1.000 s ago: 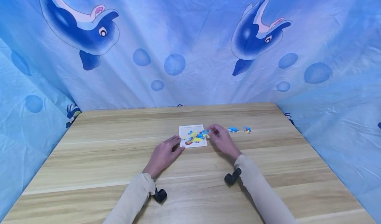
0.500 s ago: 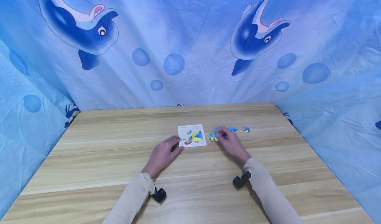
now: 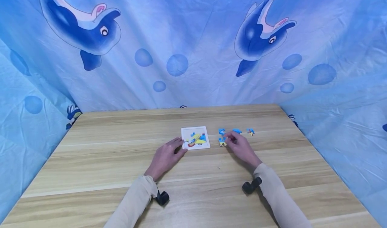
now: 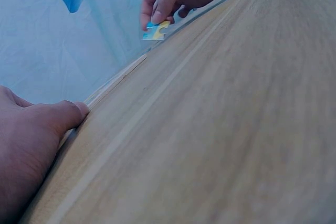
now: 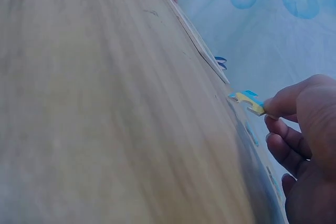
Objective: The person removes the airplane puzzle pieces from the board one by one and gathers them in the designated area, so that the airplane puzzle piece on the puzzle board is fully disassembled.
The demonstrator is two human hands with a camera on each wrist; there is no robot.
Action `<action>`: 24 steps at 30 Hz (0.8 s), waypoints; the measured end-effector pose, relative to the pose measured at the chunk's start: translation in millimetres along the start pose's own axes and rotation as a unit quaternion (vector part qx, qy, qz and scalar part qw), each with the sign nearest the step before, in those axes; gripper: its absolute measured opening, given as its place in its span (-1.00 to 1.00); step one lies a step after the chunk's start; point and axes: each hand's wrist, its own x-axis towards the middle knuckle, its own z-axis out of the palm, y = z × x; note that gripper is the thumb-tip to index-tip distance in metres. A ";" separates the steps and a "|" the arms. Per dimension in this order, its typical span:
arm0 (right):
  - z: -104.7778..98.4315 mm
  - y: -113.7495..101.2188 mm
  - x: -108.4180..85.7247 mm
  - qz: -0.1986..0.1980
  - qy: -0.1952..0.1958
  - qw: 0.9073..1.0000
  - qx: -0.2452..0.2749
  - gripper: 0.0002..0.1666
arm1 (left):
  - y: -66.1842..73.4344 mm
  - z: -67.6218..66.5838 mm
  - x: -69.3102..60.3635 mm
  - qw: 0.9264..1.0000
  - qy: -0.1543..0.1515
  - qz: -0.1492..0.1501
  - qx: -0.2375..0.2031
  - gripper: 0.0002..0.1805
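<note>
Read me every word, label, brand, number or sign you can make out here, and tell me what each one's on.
No readable text anywhere in these views.
Puzzle board: a yellow plane picture, no legible lettering.
Held puzzle piece: blue and yellow, no legible marks.
Loose pieces: too small to tell.
Backdrop: dolphins and bubbles, no words seen.
Black wrist devices: any brand is too small to read.

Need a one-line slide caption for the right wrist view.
Right grip pinching a blue-yellow jigsaw piece over the wooden tabletop, puzzle tray edge-on beyond.
</note>
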 end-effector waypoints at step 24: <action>-4.1 6.0 -1.4 0.015 -0.009 0.998 -0.065 -0.81 | -1.5 2.4 0.8 1.000 0.009 0.010 0.007 -0.52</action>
